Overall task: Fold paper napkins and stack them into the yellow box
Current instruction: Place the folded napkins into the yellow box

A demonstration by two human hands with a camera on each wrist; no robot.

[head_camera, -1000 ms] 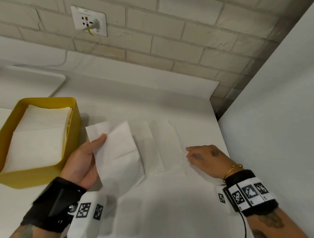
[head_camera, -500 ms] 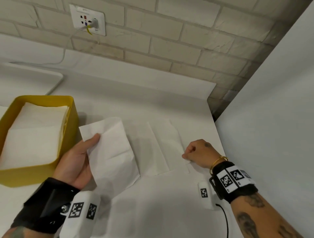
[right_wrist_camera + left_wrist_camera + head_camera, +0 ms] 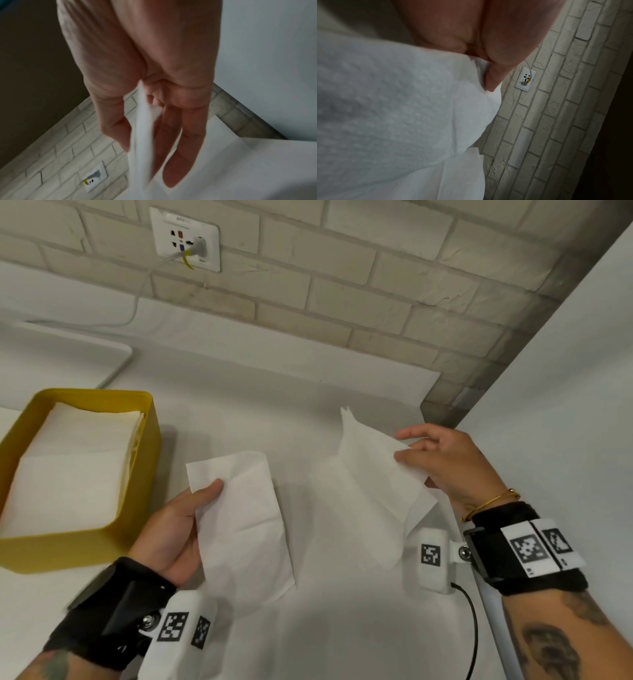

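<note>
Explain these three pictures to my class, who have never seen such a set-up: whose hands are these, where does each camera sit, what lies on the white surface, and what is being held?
No machine works here: a person uses two bare hands, with a small camera strapped to each wrist and one worn on the head. The wide picture is the head view, looking down at the white counter. The two close, blurry pictures look along each hand from the wrist.

On the counter stands a yellow box already holding folded napkins. The left hand grips one napkin by its edge, thumb on top. The right hand pinches a second napkin, lifted and hanging crumpled. On the brick wall behind is a socket with a plug in it.
</note>
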